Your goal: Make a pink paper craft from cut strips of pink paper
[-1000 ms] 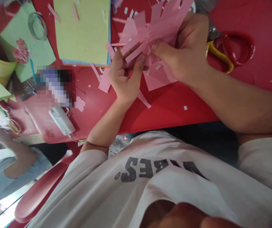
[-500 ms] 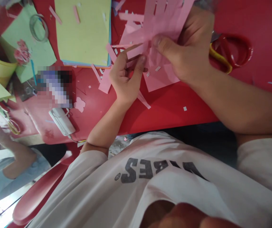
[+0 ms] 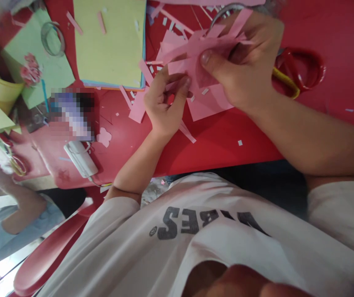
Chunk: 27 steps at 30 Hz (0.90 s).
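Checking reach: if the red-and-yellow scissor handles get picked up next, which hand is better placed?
Likely the right hand: the scissor handles lie just beside it, the left hand farther off. But the right is gripping pink paper, so it would need to let go first.

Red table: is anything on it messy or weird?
Yes, it looks untidy. A loose pink strip lies across the yellow paper, as if dropped there, and a little white scrap lies alone near the edge of the red table.
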Each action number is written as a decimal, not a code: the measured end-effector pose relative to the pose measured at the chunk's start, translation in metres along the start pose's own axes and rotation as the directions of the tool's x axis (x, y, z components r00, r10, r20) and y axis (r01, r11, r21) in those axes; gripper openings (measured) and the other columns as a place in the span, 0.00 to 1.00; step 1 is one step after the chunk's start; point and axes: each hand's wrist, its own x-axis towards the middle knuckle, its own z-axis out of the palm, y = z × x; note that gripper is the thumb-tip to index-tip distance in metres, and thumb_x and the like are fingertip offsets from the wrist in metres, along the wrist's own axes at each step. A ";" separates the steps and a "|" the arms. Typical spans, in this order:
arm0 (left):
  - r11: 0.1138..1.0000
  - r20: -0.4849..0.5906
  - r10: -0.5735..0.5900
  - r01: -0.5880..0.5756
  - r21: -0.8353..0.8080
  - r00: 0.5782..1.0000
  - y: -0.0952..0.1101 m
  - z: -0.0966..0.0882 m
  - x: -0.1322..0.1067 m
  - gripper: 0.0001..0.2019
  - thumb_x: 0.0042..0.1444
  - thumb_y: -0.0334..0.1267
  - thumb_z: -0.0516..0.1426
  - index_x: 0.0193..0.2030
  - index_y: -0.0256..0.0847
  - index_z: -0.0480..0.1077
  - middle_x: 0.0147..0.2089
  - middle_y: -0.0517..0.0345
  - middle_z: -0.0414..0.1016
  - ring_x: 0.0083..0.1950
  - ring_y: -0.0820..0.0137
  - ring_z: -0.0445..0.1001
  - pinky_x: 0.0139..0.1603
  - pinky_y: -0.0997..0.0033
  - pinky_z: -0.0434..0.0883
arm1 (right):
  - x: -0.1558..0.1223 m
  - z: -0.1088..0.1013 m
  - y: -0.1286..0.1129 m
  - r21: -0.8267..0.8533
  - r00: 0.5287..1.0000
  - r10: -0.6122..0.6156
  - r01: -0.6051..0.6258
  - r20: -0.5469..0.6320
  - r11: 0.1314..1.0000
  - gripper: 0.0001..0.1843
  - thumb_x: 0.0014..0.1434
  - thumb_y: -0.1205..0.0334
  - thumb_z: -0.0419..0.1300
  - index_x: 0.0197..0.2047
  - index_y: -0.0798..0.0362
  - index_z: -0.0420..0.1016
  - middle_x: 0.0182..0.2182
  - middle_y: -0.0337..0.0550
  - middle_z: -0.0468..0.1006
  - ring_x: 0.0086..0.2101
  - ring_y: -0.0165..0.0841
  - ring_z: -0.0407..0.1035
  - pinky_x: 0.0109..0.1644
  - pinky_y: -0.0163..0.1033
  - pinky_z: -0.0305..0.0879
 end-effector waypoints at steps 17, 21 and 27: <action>0.983 0.069 0.159 -0.165 0.087 0.985 -0.003 -0.018 0.012 0.26 0.51 0.66 0.62 0.47 0.50 0.74 0.46 0.55 0.74 0.47 0.62 0.75 0.48 0.60 0.74 | 0.005 0.007 -0.004 0.171 1.000 -0.013 0.011 0.008 0.985 0.03 0.47 0.57 0.71 0.29 0.41 0.83 0.25 0.33 0.77 0.25 0.33 0.67 0.32 0.42 0.64; 0.992 -0.031 0.119 -0.118 0.039 0.992 0.007 -0.020 0.014 0.30 0.50 0.67 0.62 0.53 0.51 0.69 0.53 0.55 0.70 0.54 0.59 0.74 0.51 0.60 0.74 | 0.004 0.007 -0.007 0.177 0.999 -0.027 0.019 0.039 0.984 0.03 0.48 0.61 0.69 0.29 0.42 0.83 0.25 0.33 0.77 0.27 0.34 0.68 0.33 0.42 0.65; 0.990 0.041 0.136 -0.134 -0.046 0.990 0.018 -0.014 0.011 0.24 0.55 0.60 0.62 0.53 0.50 0.70 0.51 0.56 0.72 0.51 0.65 0.74 0.47 0.66 0.74 | -0.002 0.003 0.002 0.024 0.996 0.005 -0.007 0.084 1.000 0.05 0.49 0.65 0.65 0.28 0.43 0.78 0.24 0.33 0.72 0.26 0.32 0.63 0.32 0.41 0.60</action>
